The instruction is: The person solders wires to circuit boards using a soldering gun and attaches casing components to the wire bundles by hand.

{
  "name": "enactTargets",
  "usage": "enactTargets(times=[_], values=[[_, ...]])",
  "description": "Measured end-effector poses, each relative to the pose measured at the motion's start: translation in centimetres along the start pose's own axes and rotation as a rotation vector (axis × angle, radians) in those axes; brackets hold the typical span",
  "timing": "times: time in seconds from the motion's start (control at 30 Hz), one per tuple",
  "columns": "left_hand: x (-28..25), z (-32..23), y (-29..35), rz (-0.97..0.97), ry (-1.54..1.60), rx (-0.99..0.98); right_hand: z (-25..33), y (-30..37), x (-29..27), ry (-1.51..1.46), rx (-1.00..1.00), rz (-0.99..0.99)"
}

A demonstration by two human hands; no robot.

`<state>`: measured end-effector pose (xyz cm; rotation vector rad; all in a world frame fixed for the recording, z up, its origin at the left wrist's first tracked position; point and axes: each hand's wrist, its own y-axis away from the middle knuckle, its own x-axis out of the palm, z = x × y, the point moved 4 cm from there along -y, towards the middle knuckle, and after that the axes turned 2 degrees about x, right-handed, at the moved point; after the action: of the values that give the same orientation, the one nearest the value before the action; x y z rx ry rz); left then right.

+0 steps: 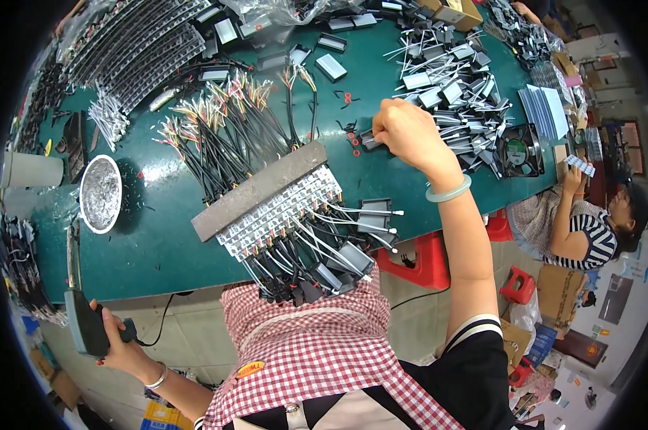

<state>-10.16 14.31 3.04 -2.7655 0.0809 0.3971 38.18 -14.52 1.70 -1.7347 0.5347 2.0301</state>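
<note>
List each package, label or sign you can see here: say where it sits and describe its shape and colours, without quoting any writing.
Cardboard box: far table edge, brown, rectangular.
Fan label: round, green and white, centre of black square fan, right table edge.
Apron badge: small orange oval on red-checked apron.
Clear plastic bag: crumpled, top centre.

Electronics assembly workshop: green workbench (159, 244) heaped with wired modules (449, 89), cables (231, 136).

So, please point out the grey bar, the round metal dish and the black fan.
grey bar (258, 189), head view, middle of its top face.
round metal dish (100, 193), head view, shiny inner surface.
black fan (518, 150), head view, centre hub.
</note>
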Motion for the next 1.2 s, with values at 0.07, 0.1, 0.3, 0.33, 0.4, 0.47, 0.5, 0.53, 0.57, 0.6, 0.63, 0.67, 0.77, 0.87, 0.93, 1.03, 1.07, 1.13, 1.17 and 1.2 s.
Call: enactTargets(times=[0.07,0.1,0.3,0.33,0.4,0.47,0.5,0.53,0.57,0.6,0.63,0.67,0.77,0.87,0.93,1.03,1.07,1.13,1.17,1.2], values=[[-0.4,0.8,-0.2,0.028,-0.030,-0.037,0.2,0.2,0.2,0.046,-0.027,-0.015],[-0.5,1.1,-0.2,0.026,-0.026,-0.039,0.3,0.3,0.3,0.086,-0.054,-0.029],[0.4,1.0,0.6,0.004,0.072,-0.051,1.1,1.8,-1.5,-0.018,-0.130,-0.103],[0.9,1.3,0.9,0.034,0.140,-0.092,1.6,2.3,-2.4,-0.109,-0.121,-0.145],[2.2,0.4,1.8,0.060,0.275,-0.127,3.6,2.4,-4.1,-0.213,-0.105,-0.186],[5.0,-1.6,3.3,0.140,0.408,-0.138,6.1,2.7,-5.7,-0.389,-0.100,-0.234],[6.9,-2.6,4.2,0.177,0.453,-0.188,7.5,3.0,-6.0,-0.416,-0.064,-0.258],[8.7,-3.4,5.1,0.196,0.486,-0.284,8.9,3.2,-6.4,-0.483,-0.066,-0.279],[10.3,-4.8,5.7,0.315,0.522,-0.271,10.3,3.4,-6.6,-0.557,-0.074,-0.296],[11.7,-5.4,6.3,0.397,0.572,-0.316,11.9,3.7,-7.1,-0.646,-0.078,-0.312],[13.2,-6.3,6.9,0.473,0.717,-0.373,13.5,4.1,-7.3,-0.736,-0.081,-0.328],[14.5,-7.1,7.4,0.538,0.816,-0.381,15.1,4.5,-7.0,-0.845,-0.082,-0.293],[16.7,-8.7,8.5,0.674,0.943,-0.441,18.9,5.8,-5.2,-0.988,-0.131,-0.292],[16.8,-9.1,9.3,0.724,0.932,-0.426,20.8,6.9,-2.8,-1.059,-0.053,-0.362],[16.3,-9.0,9.7,0.732,0.865,-0.371,21.6,7.6,-2.0,-1.081,-0.072,-0.397],[15.8,-8.3,10.3,0.775,0.736,-0.323,22.2,7.8,-1.6,-1.039,-0.071,-0.439],[15.6,-8.7,10.8,0.779,0.782,-0.354,22.2,8.1,-1.5,-1.094,-0.047,-0.472],[15.2,-8.5,11.7,0.816,0.751,-0.366,22.2,9.0,-1.0,-1.248,0.018,-0.517],[14.7,-8.5,12.3,0.848,0.719,-0.374,22.4,9.3,-1.9,-1.257,-0.015,-0.584],[14.6,-8.0,12.7,0.854,0.687,-0.437,22.4,9.7,-2.4,-1.342,0.023,-0.569]])
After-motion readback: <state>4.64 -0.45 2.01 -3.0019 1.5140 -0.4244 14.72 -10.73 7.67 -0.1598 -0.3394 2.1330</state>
